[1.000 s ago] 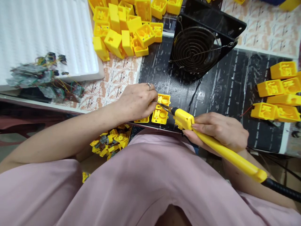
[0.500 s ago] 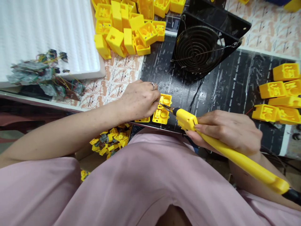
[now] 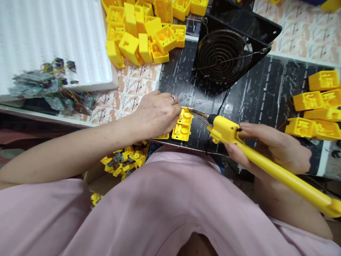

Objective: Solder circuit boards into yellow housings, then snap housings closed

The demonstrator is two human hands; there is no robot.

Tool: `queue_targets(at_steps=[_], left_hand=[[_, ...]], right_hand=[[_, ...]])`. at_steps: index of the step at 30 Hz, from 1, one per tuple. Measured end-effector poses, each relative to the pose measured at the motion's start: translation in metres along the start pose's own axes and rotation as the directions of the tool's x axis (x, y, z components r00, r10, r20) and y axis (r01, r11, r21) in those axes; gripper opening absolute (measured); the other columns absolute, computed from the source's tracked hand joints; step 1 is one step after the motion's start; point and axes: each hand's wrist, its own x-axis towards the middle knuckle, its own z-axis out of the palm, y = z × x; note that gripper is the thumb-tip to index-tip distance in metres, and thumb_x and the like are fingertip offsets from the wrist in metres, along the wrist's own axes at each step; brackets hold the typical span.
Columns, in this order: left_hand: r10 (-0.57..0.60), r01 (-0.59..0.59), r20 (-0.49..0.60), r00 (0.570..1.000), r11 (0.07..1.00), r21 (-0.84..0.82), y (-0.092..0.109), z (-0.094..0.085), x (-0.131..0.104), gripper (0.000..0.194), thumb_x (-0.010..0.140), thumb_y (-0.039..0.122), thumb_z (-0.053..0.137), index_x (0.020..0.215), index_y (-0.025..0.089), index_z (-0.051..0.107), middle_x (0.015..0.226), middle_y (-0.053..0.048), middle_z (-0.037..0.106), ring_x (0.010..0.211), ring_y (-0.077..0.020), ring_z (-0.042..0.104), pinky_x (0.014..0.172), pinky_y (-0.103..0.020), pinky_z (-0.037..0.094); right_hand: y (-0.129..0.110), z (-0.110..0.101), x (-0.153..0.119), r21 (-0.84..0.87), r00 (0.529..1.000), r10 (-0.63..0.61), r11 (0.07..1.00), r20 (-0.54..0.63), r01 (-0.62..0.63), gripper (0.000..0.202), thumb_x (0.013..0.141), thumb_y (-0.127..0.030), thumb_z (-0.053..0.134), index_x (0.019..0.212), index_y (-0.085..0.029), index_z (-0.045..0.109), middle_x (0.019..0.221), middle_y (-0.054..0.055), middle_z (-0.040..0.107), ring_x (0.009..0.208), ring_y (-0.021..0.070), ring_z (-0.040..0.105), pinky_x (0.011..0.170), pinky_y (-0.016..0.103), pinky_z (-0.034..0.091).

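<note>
My right hand [image 3: 271, 149] is wrapped round a yellow soldering tool [image 3: 282, 174] with a dark nose and a thin metal tip. That tip is close to the upper right corner of a small yellow housing [image 3: 186, 116]. Just below it lies another open yellow housing [image 3: 182, 132] with a round speaker-like grille. My left hand [image 3: 162, 112], a ring on one finger, rests at the left side of the upper housing with its fingers bent together; its fingertips and anything between them are hidden. Part of a third yellow housing [image 3: 162, 136] shows below my left wrist.
A black fan [image 3: 223, 57] stands behind on the black board [image 3: 245, 106]. Yellow housings [image 3: 130, 46] are piled at the back, others [image 3: 309, 101] at the right. Wired circuit boards [image 3: 37, 83] lie on white foam [image 3: 80, 35]. Yellow parts [image 3: 128, 160] fill a box below the table edge.
My right hand and the soldering tool have moved right, drawing the tip back from my left fingertips toward the upper housing's right edge. My left hand has barely moved.
</note>
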Motion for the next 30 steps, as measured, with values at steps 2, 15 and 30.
queue_targets(at_steps=[2, 15, 30], left_hand=[[0.004, -0.004, -0.021, 1.0, 1.0, 0.008, 0.001, 0.0, -0.001, 0.031, 0.102, 0.026, 0.044, 0.093, 0.016, 0.072, 0.099, -0.011, 0.075, 0.098, -0.0257, 0.068, 0.079, -0.036, 0.048], [-0.157, 0.102, -0.136, 0.978, 0.933, -0.344, -0.022, 0.019, -0.014, 0.034, 0.099, 0.031, 0.049, 0.117, 0.028, 0.077, 0.097, -0.003, 0.078, 0.091, -0.0193, 0.07, 0.086, -0.031, 0.048], [-0.164, 0.142, -0.059, 0.985, 0.95, -0.279, -0.017, 0.008, 0.01, 0.03, 0.091, 0.029, 0.049, 0.099, 0.021, 0.077, 0.091, -0.003, 0.077, 0.091, -0.0215, 0.073, 0.086, -0.031, 0.05]], right_hand=[[-0.002, 0.002, -0.003, -0.052, 0.997, 0.046, 0.997, -0.064, -0.05, 0.052, 0.082, -0.022, 0.086, 0.129, -0.033, 0.067, 0.102, 0.001, 0.081, 0.074, 0.0221, 0.078, 0.063, 0.034, 0.066], [-0.007, 0.018, -0.019, 0.123, 0.952, 0.229, 0.971, -0.201, -0.207, 0.034, 0.081, -0.022, 0.085, 0.113, -0.029, 0.074, 0.086, 0.0, 0.079, 0.065, 0.0224, 0.074, 0.052, 0.036, 0.061], [-0.002, 0.023, -0.015, 0.086, 0.986, 0.065, 0.995, -0.157, -0.052, 0.038, 0.081, -0.019, 0.084, 0.116, -0.027, 0.071, 0.088, 0.001, 0.08, 0.065, 0.0203, 0.076, 0.053, 0.03, 0.064]])
